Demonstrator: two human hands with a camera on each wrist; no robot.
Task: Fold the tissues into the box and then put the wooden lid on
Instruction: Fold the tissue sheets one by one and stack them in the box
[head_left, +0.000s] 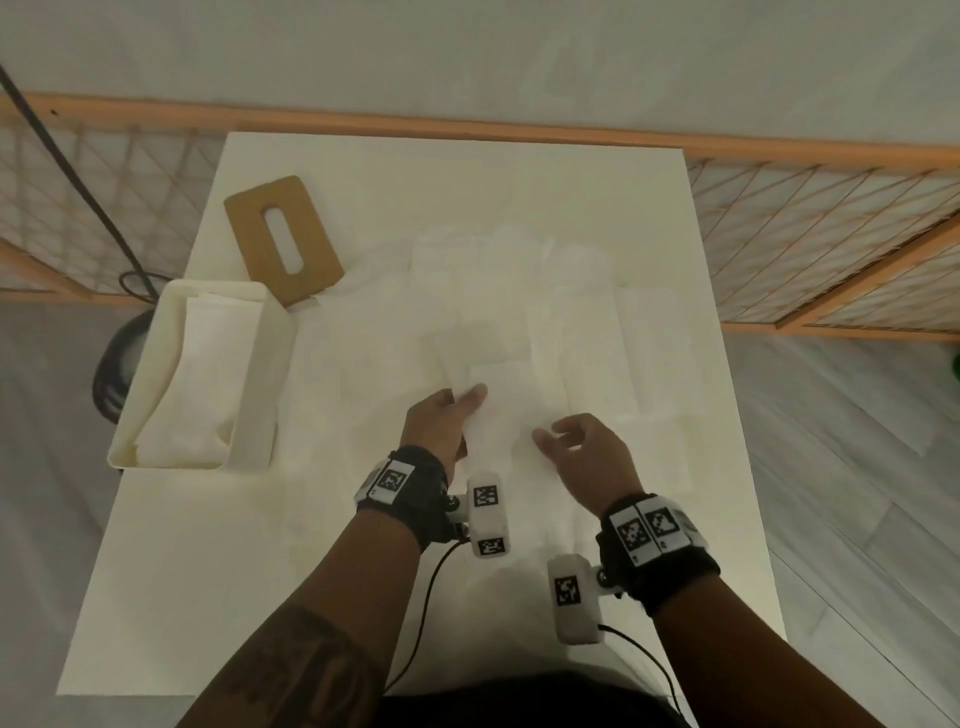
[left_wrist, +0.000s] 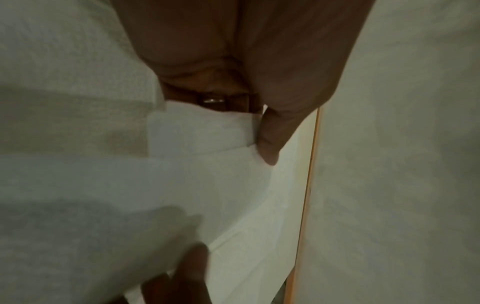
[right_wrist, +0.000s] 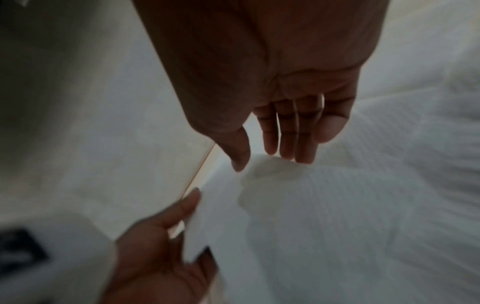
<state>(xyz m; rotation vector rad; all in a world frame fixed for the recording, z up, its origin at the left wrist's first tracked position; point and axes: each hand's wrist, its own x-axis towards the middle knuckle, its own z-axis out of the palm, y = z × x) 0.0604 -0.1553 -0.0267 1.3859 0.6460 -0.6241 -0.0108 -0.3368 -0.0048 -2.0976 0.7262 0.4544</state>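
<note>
Pinching a tissue (head_left: 491, 421) at table centre, my left hand (head_left: 441, 426) has thumb and fingers closed on its edge. My right hand (head_left: 587, 457) hovers just right of it, fingers loose, holding nothing. Box (head_left: 260, 332) near left, tissues inside; wooden lid (head_left: 306, 228) lies beyond it, flat.

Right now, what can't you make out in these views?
- Head view: how many tissues lie on the table; white on white, edges blur.
- Head view: box fill depth; its walls hide it.
- Left wrist view: left hand grip; the tissue covers the fingertips.
- Right wrist view: right hand contact; motion blur.
</note>
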